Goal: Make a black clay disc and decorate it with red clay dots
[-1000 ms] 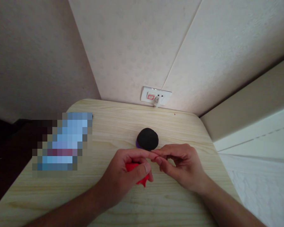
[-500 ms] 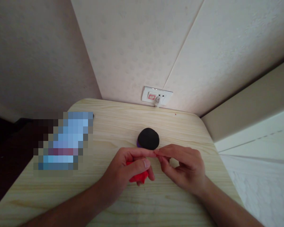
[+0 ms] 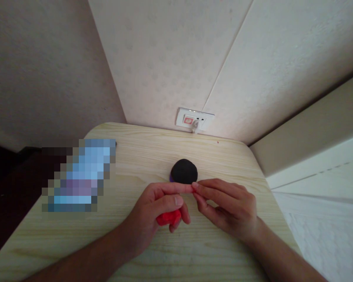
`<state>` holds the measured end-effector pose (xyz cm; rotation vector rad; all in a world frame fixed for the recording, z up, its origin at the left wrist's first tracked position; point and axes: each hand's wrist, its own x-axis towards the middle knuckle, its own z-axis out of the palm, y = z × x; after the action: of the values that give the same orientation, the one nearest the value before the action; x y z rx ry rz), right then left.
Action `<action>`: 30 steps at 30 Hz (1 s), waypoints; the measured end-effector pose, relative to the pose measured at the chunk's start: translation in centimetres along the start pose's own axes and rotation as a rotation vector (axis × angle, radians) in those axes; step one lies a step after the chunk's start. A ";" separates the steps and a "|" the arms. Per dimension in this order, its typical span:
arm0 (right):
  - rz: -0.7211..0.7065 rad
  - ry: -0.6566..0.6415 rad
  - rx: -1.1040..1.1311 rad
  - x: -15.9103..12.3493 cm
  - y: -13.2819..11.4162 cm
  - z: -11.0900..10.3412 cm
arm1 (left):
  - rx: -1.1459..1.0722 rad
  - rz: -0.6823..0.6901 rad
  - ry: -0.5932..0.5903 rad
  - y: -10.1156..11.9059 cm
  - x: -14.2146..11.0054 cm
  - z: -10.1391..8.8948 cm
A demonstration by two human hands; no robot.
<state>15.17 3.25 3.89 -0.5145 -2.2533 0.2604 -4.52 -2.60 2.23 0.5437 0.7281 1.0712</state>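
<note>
A soft red lump that looks like modelling clay (image 3: 168,218) is held in my left hand (image 3: 153,207), under the thumb and against the curled fingers. The left index finger stretches out to the right. At its tip, the thumb and fingers of my right hand (image 3: 231,205) come together in a pinch. Whatever sits between those fingertips, if anything, is too small to make out. Just beyond both hands, a black round, flat-topped piece (image 3: 184,171) with purple at its lower left side rests on the table.
The pale wood-grain table (image 3: 147,147) has rounded far corners and meets the wall. A blurred-out, screen-like object (image 3: 85,168) lies on its left side. On the wall is a socket (image 3: 195,118) with a plug in it. A tiny red speck (image 3: 218,142) is near the far edge.
The red clay has shifted slightly left and deeper into my left hand, and its outline differs. My right hand's fingers have moved a little at the left index fingertip.
</note>
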 end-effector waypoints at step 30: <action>0.093 -0.031 0.229 0.3 -2.1 -0.1 | 0.146 0.255 -0.020 -0.8 -0.5 0.3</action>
<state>14.46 1.49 4.91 -0.4953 -2.1960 0.5696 -3.99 -3.35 1.99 0.7879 0.7362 1.2527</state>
